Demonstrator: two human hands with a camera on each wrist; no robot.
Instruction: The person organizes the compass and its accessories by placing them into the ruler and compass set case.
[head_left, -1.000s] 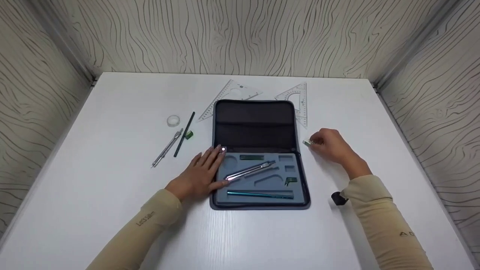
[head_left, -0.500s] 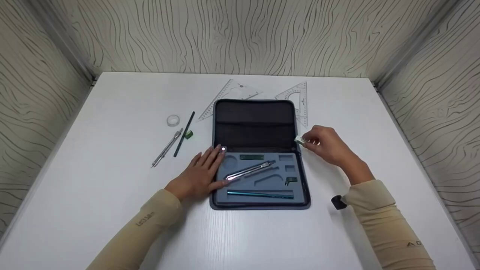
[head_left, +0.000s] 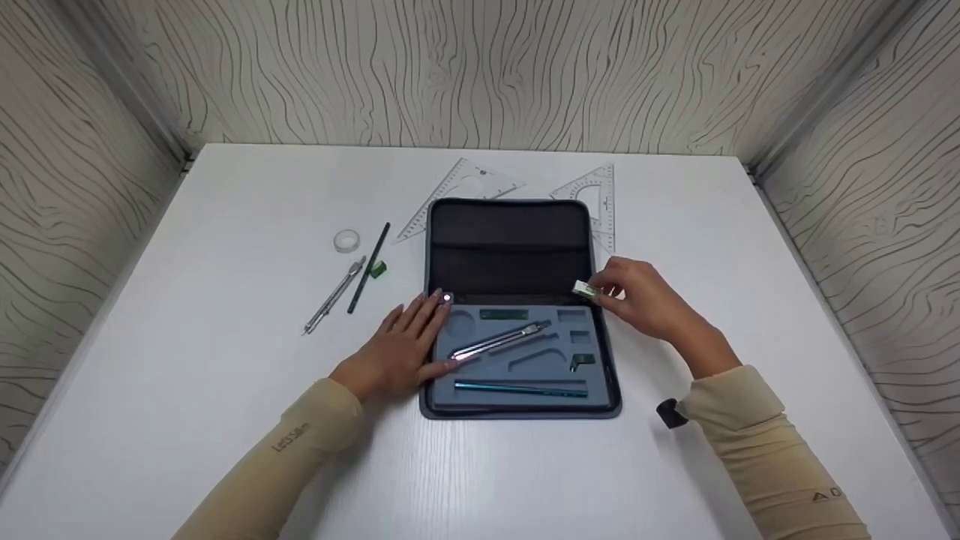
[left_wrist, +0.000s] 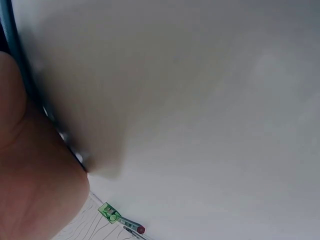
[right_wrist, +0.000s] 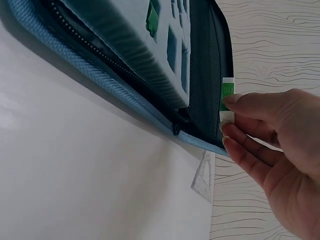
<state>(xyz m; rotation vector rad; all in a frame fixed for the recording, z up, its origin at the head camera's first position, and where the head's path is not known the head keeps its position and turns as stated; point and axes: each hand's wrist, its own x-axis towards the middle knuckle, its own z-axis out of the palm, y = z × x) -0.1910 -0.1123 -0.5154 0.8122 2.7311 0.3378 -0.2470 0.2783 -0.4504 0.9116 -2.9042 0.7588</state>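
Head view shows the right hand (head_left: 639, 300) pinching the eraser (head_left: 583, 289) just beyond the case's (head_left: 521, 413) top-right slot (head_left: 571, 316), left hand (head_left: 397, 349) outstretched on its left edge.

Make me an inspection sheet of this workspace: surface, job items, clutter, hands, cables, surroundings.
Surface: white table, its far edge near the wall.
Job items: zip case, open, holding a silver compass and teal stick; green-and-white block.
Clutter: clear ring, compass-like tool, dark pencil and green sharpener left of the case; two set squares, partly hidden by its lid.
Hands: left hand rests on the case's left edge; right hand pinches the block.
Cables: nothing seen.
Surroundings: line-patterned walls.
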